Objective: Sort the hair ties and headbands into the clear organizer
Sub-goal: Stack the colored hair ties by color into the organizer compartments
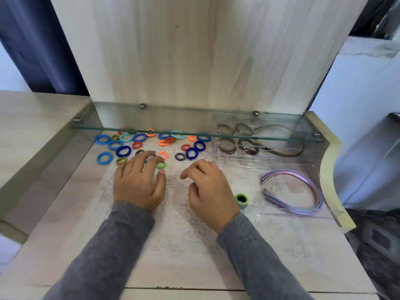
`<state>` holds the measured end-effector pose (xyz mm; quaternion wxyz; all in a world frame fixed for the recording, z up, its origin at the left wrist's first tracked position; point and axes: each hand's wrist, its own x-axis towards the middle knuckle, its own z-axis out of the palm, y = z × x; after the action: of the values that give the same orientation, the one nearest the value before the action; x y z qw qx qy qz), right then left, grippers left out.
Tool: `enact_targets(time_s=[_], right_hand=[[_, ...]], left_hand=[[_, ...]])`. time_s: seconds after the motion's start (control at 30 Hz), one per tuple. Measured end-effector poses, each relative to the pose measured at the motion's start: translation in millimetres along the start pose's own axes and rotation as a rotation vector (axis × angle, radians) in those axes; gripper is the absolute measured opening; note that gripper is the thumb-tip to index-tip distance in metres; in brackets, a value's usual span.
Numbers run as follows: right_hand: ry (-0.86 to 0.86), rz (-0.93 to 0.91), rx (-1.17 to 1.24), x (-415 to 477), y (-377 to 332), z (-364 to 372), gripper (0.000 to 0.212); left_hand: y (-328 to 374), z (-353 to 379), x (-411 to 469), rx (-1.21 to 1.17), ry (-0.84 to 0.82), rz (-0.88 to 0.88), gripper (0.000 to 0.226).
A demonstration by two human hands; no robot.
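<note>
Several loose hair ties (123,150) in blue, orange, red and green lie scattered at the back of a white lace mat (177,224). My left hand (138,182) reaches among them with fingers spread, and its index fingertip touches a light green tie (162,165) just above the thumb. My right hand (208,189) hovers beside it, loosely curled and holding nothing. The clear organizer (255,163) stands to the right. Its back compartments hold brown and grey ties (227,146) and a dark headband (287,151). Purple headbands (307,191) and a green tie (241,198) lie in its front part.
A glass shelf (194,132) on metal pegs hangs low over the back row of ties and the organizer's rear. A wooden back panel (194,61) rises behind. Wooden side walls (331,169) close in the desk on both sides.
</note>
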<state>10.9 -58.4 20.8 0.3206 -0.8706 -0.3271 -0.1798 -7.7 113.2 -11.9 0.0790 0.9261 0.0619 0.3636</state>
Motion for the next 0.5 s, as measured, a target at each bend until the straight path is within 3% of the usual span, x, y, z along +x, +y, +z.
enact_targets(time_s=[0.17,0.4,0.5], right_hand=[[-0.111,0.050,-0.068,16.8,-16.6,39.5,0.037],[-0.253,0.151,-0.182,32.8,-3.7,72.3,0.047],[-0.260,0.159,-0.207,33.3,-1.8,75.7,0.046]], left_hand=[[-31.5,-7.2,-1.5,0.140,-0.025,-0.124,0.038],[-65.8,-6.4,-3.1,0.260,-0.278,-0.405,0.051],[-67.3,-4.1,-3.5,0.290,-0.328,-0.425,0.050]])
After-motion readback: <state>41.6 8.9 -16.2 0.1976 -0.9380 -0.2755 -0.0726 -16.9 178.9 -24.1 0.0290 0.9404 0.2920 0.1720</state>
